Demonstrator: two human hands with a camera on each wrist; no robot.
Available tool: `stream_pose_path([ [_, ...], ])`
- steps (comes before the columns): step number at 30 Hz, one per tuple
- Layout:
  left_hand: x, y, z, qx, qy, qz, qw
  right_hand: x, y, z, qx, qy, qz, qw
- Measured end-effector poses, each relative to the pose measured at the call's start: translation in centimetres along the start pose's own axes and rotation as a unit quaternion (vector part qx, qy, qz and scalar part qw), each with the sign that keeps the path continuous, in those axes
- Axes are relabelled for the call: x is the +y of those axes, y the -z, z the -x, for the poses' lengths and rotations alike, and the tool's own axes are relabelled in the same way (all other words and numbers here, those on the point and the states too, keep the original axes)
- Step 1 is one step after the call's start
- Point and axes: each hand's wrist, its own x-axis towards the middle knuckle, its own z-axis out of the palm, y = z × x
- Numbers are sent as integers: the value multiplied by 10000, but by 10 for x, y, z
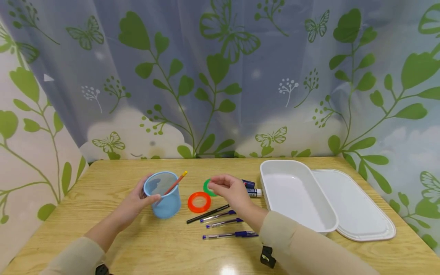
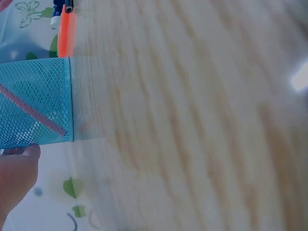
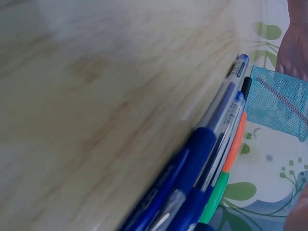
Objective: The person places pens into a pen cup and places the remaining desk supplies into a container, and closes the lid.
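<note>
My left hand (image 1: pixel 137 202) grips a light blue mesh pen cup (image 1: pixel 166 206) by its side, thumb at the rim. Inside the cup leans a red pencil (image 1: pixel 174 184) with a yellow end; the mesh shows it in the left wrist view too. Over the green tape ring (image 1: pixel 207 188) hovers my right hand (image 1: pixel 233 193), fingers loosely bent with nothing visible between them. An orange tape ring (image 1: pixel 199 202) lies between the cup and that hand. Nearer me are a black pen (image 1: pixel 207 214) and several clear pens with blue caps (image 1: pixel 225 235).
A white tray (image 1: pixel 297 198) stands right of the pens, beside a flat white lid (image 1: pixel 355 206). Partly behind my right hand lie a white-capped tube (image 1: pixel 254 192) and a dark blue item (image 1: pixel 248 184). A patterned curtain (image 1: pixel 240 95) borders the wooden table (image 1: pixel 154 252).
</note>
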Motion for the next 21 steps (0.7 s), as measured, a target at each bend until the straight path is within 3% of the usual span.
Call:
stream_pose_path([
  [21, 1, -2, 1, 17, 55, 41, 10000, 11, 25, 8, 438, -130, 421, 9981],
])
